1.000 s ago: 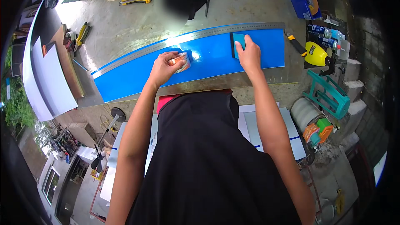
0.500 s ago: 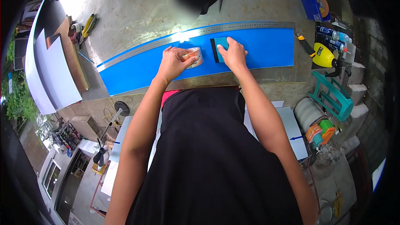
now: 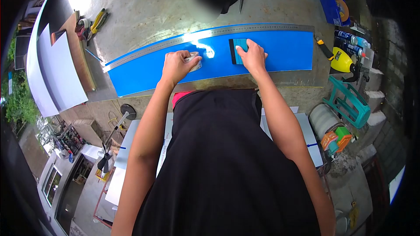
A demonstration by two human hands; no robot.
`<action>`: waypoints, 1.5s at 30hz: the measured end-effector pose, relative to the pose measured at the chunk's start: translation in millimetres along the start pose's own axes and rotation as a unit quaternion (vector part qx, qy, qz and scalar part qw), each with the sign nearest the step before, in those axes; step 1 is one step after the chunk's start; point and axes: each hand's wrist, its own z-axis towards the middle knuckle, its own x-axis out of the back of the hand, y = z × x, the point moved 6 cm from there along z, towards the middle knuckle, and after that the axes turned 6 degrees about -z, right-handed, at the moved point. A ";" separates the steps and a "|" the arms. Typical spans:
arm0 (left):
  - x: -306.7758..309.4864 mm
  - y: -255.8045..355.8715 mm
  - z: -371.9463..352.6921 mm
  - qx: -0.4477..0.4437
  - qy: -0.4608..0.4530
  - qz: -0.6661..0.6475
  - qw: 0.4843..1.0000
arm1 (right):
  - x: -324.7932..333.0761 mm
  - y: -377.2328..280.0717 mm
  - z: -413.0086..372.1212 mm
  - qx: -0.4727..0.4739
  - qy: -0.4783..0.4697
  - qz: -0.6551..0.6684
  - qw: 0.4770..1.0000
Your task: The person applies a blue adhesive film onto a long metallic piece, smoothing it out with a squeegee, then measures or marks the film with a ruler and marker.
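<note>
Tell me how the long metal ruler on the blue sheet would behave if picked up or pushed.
The ruler would probably flex if lifted by one end, as it looks long and thin. It seems unlikely to roll, lying flat. A push might slide it easily, since the blue sheet beneath looks glossy.

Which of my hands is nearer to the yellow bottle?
Right. Your right hand is left of the yellow bottle, holding the teal squeegee; your left hand is farther left along the blue sheet.
</note>
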 end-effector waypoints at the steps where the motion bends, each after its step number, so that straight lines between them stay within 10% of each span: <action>1: 0.5 -1.5 -0.6 0.001 0.000 -0.001 1.000 | -0.2 -1.2 -0.7 0.001 0.000 -0.002 1.000; 45: 32.5 -46.8 -24.5 -0.024 0.027 0.007 0.999 | -86.6 -97.0 -31.5 0.073 -0.006 0.002 0.997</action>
